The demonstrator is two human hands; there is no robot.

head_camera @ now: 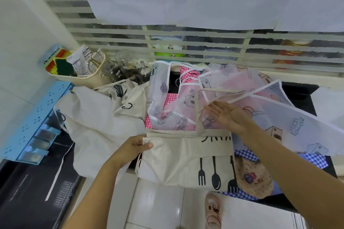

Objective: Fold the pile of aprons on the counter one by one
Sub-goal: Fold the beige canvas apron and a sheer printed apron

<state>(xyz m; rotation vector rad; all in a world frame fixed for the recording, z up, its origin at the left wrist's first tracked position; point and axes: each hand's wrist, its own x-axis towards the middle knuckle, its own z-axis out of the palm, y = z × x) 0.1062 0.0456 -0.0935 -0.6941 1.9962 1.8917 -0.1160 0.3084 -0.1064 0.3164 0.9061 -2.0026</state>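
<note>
Shelving [33, 122] of pale blue sits at the far left. Beyond it a cream basket [93, 80] holds sponges and scissors, with glass jars [119, 69] just beside it. Next along the dark bench [301, 96] lies a crumpled heap of beige aprons [96, 121]. At the bench's near edge is the cutlery-print apron [186, 158], cream and partly folded, its lower part hanging over the edge toward the tiled floor [158, 206]. The left hand [137, 145] pinches its upper left corner, thumb on top. Behind it a pink gingham apron [171, 98] shows under a translucent printed apron [279, 117]. The right hand [229, 115] is spread flat, fingers straight, holding nothing. Its fingertips are at the cutlery-print apron's neck strap [197, 109], which loops up over the translucent one. The hands are apart. Under the right forearm a blue gingham apron [245, 154] peeks out. Below, a foot in a pink sandal [214, 212] stands on the tiles.
</note>
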